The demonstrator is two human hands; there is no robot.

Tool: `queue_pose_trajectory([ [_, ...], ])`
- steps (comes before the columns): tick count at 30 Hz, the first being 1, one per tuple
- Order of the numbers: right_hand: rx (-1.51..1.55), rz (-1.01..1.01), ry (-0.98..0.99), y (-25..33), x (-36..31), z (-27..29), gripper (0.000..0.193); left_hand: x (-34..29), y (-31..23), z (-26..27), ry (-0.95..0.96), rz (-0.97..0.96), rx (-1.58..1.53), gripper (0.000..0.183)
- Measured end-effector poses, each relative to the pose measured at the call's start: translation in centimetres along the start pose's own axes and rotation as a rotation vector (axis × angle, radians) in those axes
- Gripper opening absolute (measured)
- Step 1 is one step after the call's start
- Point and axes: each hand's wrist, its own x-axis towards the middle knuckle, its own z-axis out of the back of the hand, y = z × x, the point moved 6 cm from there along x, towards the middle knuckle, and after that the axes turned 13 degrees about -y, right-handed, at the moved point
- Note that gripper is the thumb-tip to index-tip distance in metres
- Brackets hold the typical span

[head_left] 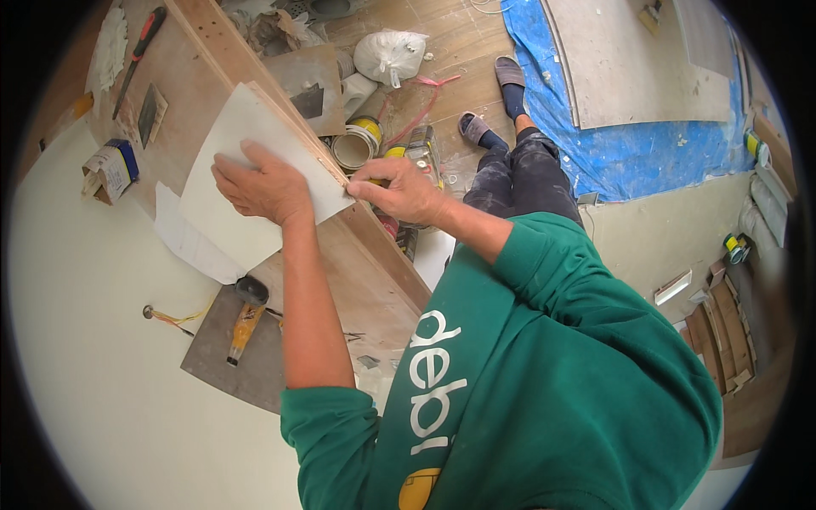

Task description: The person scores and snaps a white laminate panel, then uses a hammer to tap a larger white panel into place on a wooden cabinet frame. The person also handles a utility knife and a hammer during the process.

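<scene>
A white flat sheet (223, 153) lies on the wooden bench (374, 285), its right side along a thin wooden strip (297, 136). My left hand (268, 183) rests flat on the sheet, fingers stretched out. At the near corner of the sheet, by the strip's end, my right hand (398, 187) is closed, with curled fingers and its thumb at the edge. What it pinches there is too small to make out. A torn piece of white paper (195, 238) sits next to the sheet's left edge.
A mallet (245, 327) with a black head lies on a grey tile (212, 353). A red-and-black-handled tool (144, 42) and a small carton (110, 172) lie farther left. An open tin (355, 146) and a white bag (391, 56) stand on the floor; a blue sheet (629, 157) covers part of it.
</scene>
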Motion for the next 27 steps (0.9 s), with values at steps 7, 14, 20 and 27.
queue_pose_trajectory([
  [7,-0.046,-0.047,-0.114,1.0,4.9,-1.2,0.029,-0.1,-0.1,-0.2,0.019,0.014,-0.040,0.069],
  [14,-0.039,0.076,-0.102,0.0,3.6,-0.7,0.031,-0.1,0.0,0.0,0.030,0.019,-0.043,0.071],
  [20,0.002,-0.027,-0.104,-0.1,3.7,-1.2,0.032,0.1,0.1,-0.2,0.027,0.025,-0.029,0.071],
  [27,0.048,-0.025,-0.053,-0.1,3.1,-1.1,0.032,0.1,-0.2,0.0,0.025,0.017,-0.023,0.068],
])
